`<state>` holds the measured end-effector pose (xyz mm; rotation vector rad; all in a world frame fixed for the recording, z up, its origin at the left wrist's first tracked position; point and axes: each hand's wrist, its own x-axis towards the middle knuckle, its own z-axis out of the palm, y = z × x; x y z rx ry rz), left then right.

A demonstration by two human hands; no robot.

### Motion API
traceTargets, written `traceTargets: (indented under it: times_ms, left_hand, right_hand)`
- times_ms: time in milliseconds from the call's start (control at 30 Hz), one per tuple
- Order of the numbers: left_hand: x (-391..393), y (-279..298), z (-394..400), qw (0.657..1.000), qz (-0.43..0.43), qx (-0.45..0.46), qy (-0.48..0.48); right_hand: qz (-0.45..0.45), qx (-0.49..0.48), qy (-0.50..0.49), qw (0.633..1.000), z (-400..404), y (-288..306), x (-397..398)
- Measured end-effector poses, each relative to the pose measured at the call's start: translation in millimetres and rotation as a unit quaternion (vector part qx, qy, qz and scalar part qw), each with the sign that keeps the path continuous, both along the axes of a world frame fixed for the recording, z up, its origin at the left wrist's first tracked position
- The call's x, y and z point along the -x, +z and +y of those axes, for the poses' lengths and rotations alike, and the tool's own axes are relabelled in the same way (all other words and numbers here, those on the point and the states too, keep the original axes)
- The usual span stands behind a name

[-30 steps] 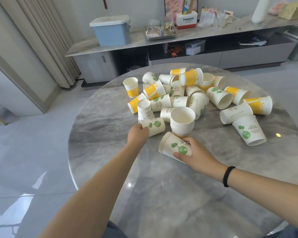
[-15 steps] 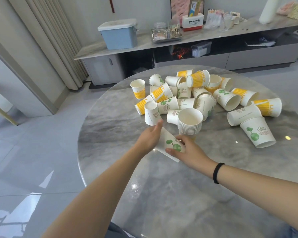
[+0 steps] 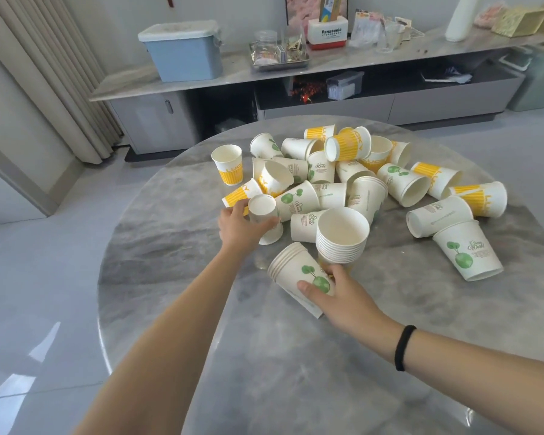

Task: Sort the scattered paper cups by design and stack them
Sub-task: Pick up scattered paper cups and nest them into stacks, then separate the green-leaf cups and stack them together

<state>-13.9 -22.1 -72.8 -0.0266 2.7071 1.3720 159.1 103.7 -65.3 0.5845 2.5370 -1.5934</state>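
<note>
Many paper cups lie scattered on a round grey marble table (image 3: pixel 176 252): some white with a green tree print, some with yellow stripes. My right hand (image 3: pixel 343 296) grips a tilted stack of green-tree cups (image 3: pixel 296 274) near the table's middle. Right behind it stands an upright stack of cups (image 3: pixel 341 237), mouths up. My left hand (image 3: pixel 239 224) wraps around an upside-down white cup (image 3: pixel 263 208) at the left edge of the pile. A single yellow cup (image 3: pixel 228 164) stands upright at the far left.
Loose green-tree cups (image 3: pixel 465 249) and yellow cups (image 3: pixel 481 197) lie at the right of the pile. Beyond the table runs a low grey cabinet (image 3: pixel 296 67) with a blue lidded box (image 3: pixel 182 51), jars and packets. Curtains (image 3: pixel 44 73) hang at the left.
My left hand slid a green-tree cup into the stack held by my right hand, then moved up and left onto an upside-down white cup. The stack stays in my right hand.
</note>
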Motion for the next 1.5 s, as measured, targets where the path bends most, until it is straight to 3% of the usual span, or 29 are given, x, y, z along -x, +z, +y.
traceTargets:
  times_ms: [200,467,667,733,833,1000,1233,1400,1500]
  left_hand:
    - [-30.9,29.2,-36.7,0.982,0.009,0.019,-0.187]
    - [-57.3,46.6,-72.4,0.915,-0.135,0.066,-0.374]
    - [-85.0,49.7,-51.5,0.923,-0.216,-0.016,-0.318]
    - [-98.8,48.1,-33.8,0.922,-0.244,-0.082,-0.289]
    - [-121.8,42.6,-6.1,0.912,-0.281,-0.176,-0.241]
    - [-161.5,44.5,42.4,0.887,-0.311,-0.23,-0.252]
    - [-189.9,46.5,125.1,0.938,-0.186,-0.092,-0.279]
    - [-185.8,43.1,177.1,0.946,-0.142,-0.087,-0.278]
    - [-169.5,46.2,211.3,0.963,-0.028,-0.029,-0.268]
  right_hand:
    - [0.014,-0.05,0.013,0.999,4.6,1.4,-5.8]
    - [0.067,-0.154,0.069,0.983,-0.6,3.0,-18.1]
    - [0.059,-0.214,0.104,0.969,2.3,8.1,-33.8]
    - [0.04,-0.226,0.123,0.965,9.3,9.4,-35.3]
    - [-0.005,-0.2,0.165,0.966,24.8,10.3,-40.9]
    - [-0.121,-0.205,0.216,0.947,69.2,24.3,-65.4]
    - [-0.185,-0.157,0.103,0.965,150.9,43.8,-87.4]
    - [-0.174,-0.139,0.029,0.974,188.1,43.6,-102.1]
    - [-0.166,-0.123,-0.009,0.978,201.0,42.6,-109.5]
